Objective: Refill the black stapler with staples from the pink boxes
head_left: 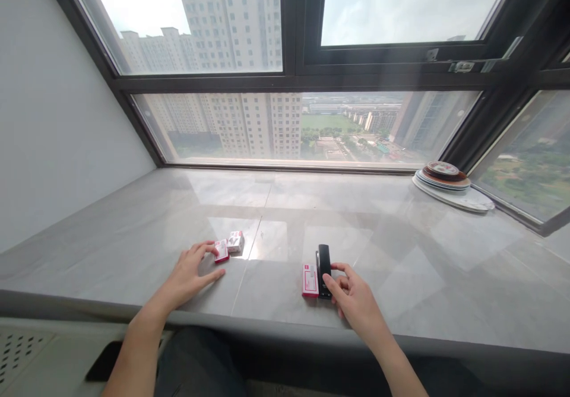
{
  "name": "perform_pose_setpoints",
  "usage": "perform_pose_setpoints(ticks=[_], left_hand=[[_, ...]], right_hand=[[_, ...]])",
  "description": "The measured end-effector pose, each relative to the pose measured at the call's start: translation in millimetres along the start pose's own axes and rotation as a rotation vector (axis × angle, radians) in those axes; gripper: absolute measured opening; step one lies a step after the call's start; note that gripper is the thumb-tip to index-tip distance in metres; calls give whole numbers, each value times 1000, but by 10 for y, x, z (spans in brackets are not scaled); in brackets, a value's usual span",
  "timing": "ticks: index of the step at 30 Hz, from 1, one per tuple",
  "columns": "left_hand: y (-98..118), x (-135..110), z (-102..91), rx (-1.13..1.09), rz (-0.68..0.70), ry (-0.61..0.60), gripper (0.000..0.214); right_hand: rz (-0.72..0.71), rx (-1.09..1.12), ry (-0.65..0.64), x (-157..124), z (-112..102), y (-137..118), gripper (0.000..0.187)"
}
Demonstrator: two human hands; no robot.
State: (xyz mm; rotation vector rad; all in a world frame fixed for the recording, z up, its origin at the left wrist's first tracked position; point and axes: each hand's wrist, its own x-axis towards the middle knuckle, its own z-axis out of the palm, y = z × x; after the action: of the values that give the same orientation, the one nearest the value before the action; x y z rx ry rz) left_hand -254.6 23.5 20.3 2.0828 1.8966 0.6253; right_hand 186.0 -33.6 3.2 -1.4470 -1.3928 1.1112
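Note:
On the grey stone-look ledge, my left hand (pixel 191 275) has its fingers spread, the fingertips touching a small pink-and-white box (pixel 221 251) and the thumb well apart from it. Right behind that box sits another small box, white and grey (pixel 236 241). My right hand (pixel 354 296) grips a black stapler (pixel 324 269) from its right side, thumb on top and fingers along the edge. The stapler stands on the ledge, pointing away from me. Close against its left side lies a larger pink-and-white box (pixel 310 281).
A stack of plates (pixel 445 180) stands at the back right of the ledge (pixel 146 237), beside the window corner. Dark window frames (pixel 294 82) rise behind it, and a white wall (pixel 57 106) bounds the left. The ledge's rounded front edge runs below my hands.

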Motion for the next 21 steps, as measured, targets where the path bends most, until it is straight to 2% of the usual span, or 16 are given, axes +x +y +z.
perform_pose_setpoints(ticks=[3, 6, 9, 11, 14, 17, 19, 21], left_hand=[[124, -20, -62, -79, -6, -66, 43], [342, -258, 14, -122, -60, -96, 47], [740, -582, 214, -169, -23, -70, 49], [1089, -675, 339, -250, 37, -117, 50], [1619, -549, 444, -359, 148, -156, 49], [2023, -295, 508, -427, 261, -174, 52], [2171, -165, 578, -469, 311, -227, 51], [2215, -90, 678, -521, 326, -293, 51]], right_hand=[[9, 8, 1, -13, -2, -25, 52], [5, 11, -2, -25, 2, -34, 52], [0, 9, 3, -11, 20, 7, 54], [1, 11, 4, 7, 32, 48, 57], [5, 20, -4, 18, 27, 69, 58], [-4, 33, -12, 1, -3, 27, 57], [-18, 40, -15, -13, -24, -5, 55], [-26, 42, -14, -21, -40, -18, 53]])
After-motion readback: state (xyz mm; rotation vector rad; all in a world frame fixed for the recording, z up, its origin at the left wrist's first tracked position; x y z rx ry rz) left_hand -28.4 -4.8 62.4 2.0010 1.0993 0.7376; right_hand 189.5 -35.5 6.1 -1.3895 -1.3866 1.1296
